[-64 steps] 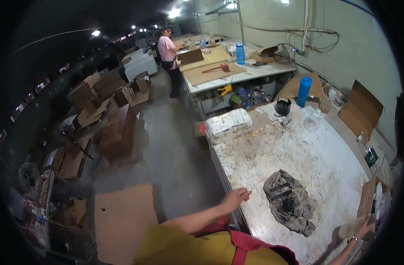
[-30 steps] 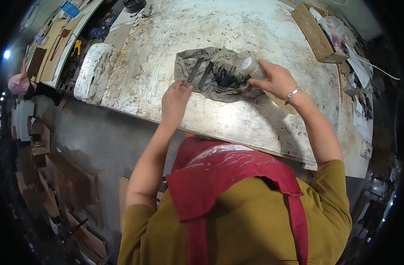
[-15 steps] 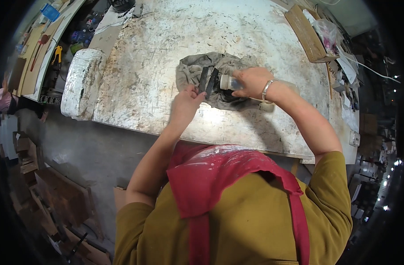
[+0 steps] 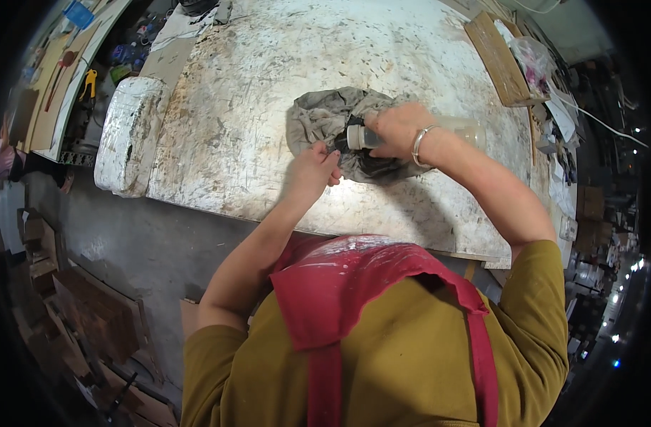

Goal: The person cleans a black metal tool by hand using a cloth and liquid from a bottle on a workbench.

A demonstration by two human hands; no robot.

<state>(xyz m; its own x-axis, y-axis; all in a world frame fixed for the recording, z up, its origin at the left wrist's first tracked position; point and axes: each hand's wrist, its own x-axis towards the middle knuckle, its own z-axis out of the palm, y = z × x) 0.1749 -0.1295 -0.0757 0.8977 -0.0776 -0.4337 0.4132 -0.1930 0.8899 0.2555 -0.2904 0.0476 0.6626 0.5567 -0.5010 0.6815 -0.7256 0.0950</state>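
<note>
A clear plastic bottle (image 4: 468,132) lies nearly level in my right hand (image 4: 398,128), which is closed round it near the neck. Its whitish neck end points left, over a crumpled grey cloth (image 4: 310,112) on the worktable. My left hand (image 4: 315,171) is pinched at the near-left edge of the cloth, just left of the bottle's neck. A dark strip (image 4: 337,146) shows at its fingertips, mostly hidden by the fingers and the bottle. Dark stained patches mark the cloth beneath the bottle.
The worktable (image 4: 261,64) has a stained, whitish top. A wrapped white block (image 4: 130,135) sits at its left edge. A long wooden box (image 4: 500,60) with a plastic bag (image 4: 532,55) stands at the back right. Left of the table, a shelf holds a yellow-handled tool (image 4: 90,84).
The two black strips that stood out above my left fingers are now mostly out of sight. My right hand and the bottle have shifted slightly left, and my left hand has turned.
</note>
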